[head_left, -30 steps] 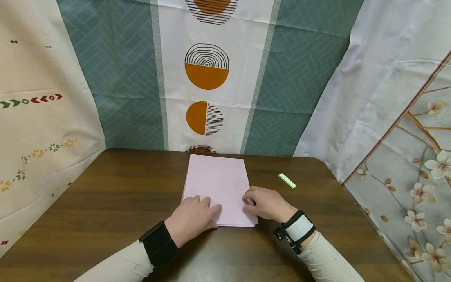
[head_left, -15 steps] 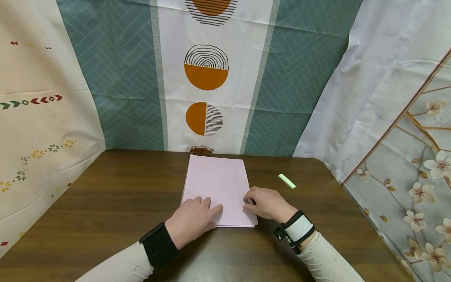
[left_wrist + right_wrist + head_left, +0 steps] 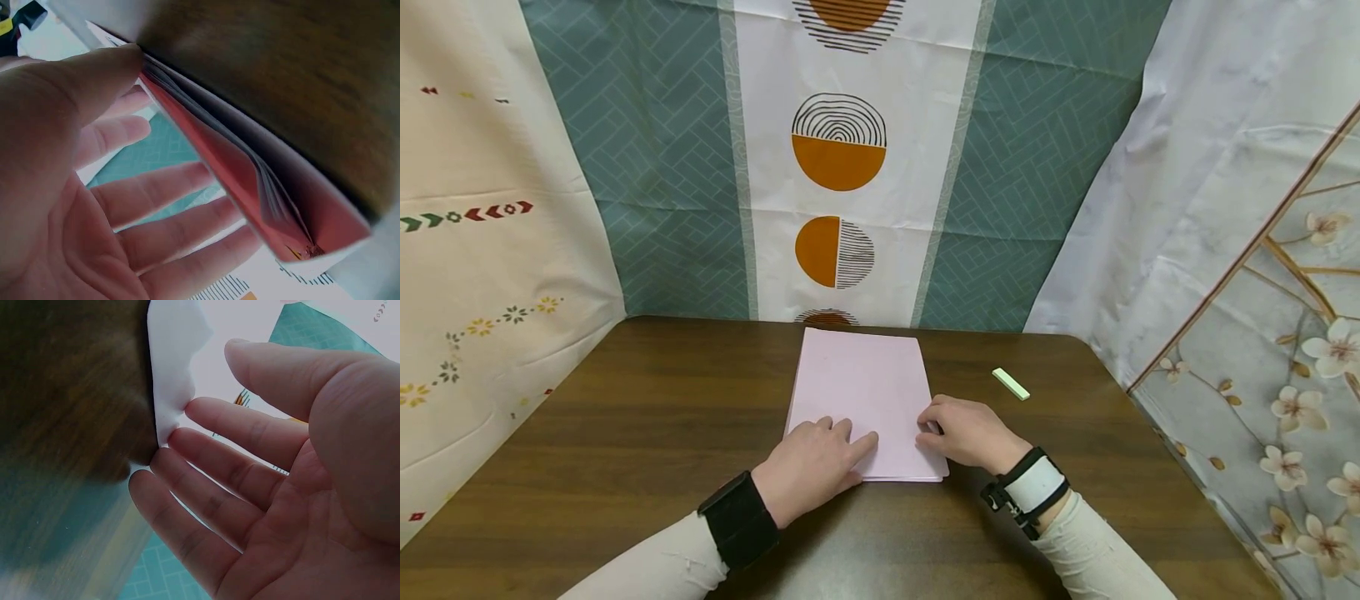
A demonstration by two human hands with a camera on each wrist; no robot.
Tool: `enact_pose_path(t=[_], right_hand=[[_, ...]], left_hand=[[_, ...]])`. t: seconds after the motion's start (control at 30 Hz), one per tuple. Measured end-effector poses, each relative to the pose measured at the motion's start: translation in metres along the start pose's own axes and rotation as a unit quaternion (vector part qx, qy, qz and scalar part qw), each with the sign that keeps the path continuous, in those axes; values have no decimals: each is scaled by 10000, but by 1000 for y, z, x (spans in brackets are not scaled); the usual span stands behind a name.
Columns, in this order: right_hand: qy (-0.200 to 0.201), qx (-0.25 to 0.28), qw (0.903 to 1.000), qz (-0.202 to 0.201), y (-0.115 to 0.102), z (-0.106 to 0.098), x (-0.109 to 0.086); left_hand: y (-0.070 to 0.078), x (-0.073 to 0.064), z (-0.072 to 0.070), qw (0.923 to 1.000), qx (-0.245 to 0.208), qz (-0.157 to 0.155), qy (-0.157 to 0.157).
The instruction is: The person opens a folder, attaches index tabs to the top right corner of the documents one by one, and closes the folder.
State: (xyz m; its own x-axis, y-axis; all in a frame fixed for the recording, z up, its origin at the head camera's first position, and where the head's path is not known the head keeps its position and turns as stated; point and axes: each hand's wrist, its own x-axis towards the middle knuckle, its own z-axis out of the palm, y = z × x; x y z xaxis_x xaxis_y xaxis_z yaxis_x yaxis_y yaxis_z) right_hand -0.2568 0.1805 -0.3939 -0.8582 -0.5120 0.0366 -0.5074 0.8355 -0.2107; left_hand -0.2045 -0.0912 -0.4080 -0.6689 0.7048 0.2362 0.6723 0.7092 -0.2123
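Note:
A pale pink file folder [image 3: 863,383] lies flat on the brown table in the head view. Its near edge gapes slightly in the left wrist view, where a red-pink inside and several sheets [image 3: 212,134] show, with a small metal fitting [image 3: 312,251] at one corner. My left hand [image 3: 808,467] rests on the folder's near left part, fingers spread over the cover and thumb at the near edge. At the right edge is my right hand [image 3: 970,429]; in the right wrist view its outstretched fingers [image 3: 219,469] touch the folder's side and the thumb stands apart.
A small light green bar [image 3: 1011,384] lies on the table [image 3: 685,400] to the right of the folder. Patterned cloths [image 3: 677,167] hang behind the table and along both sides.
The fingers of my left hand have shifted very slightly to the right over the cover. My right hand, the folder and the green bar stay in place.

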Motion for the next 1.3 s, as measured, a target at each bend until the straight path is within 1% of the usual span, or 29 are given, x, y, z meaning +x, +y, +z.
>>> enact_pose_path(t=[0.13, 0.2, 0.37, 0.43, 0.53, 0.6, 0.67, 0.8, 0.87, 0.9, 0.97, 1.07, 1.13, 1.2, 1.3], right_hand=[[-14, 25, 10000, -1, -1, -1, 0], [-12, 29, 10000, 14, -1, -1, 0], [34, 11, 10000, -2, 1, -1, -2], [47, 45, 10000, 37, 3, -1, -3], [167, 85, 9997, 135, 6, -3, -3], [395, 106, 9989, 207, 9, -5, -2], [749, 125, 9968, 241, 13, -8, 0], [1591, 237, 9865, 316, 19, -17, 4], [1834, 233, 9821, 354, 20, -19, 4], [1864, 234, 9815, 371, 19, -19, 4], [1694, 160, 9847, 370, 16, -18, 3], [1026, 4, 9946, 120, 9, -14, 1], [559, -57, 9984, -93, 2, -9, 1], [238, -100, 9992, -299, -3, -5, 1], [23, -147, 9988, -464, -8, 0, 3]], left_hand=[[-1, 0, -1, 9999, -98, 51, -132], [-1, 0, -2, 9998, -74, 108, -153], [3, 0, -3, 9989, 242, 405, -18], [6, 0, -3, 9983, 348, 467, -21], [9, -1, -4, 9983, 344, 467, -66], [9, -2, -3, 9984, 332, 450, 8], [8, -3, -3, 9983, 345, 451, 163], [4, -5, -3, 9954, 475, 502, 659], [2, -6, -5, 9939, 482, 503, 854], [1, -7, -5, 9930, 488, 501, 954], [0, -8, -8, 9922, 400, 411, 1107], [-1, -9, -12, 9910, 278, 185, 1296], [-2, -10, -16, 9901, 189, 32, 1394], [-3, -10, -19, 9892, 162, -66, 1452], [-6, -11, -23, 9888, 131, -158, 1476]])
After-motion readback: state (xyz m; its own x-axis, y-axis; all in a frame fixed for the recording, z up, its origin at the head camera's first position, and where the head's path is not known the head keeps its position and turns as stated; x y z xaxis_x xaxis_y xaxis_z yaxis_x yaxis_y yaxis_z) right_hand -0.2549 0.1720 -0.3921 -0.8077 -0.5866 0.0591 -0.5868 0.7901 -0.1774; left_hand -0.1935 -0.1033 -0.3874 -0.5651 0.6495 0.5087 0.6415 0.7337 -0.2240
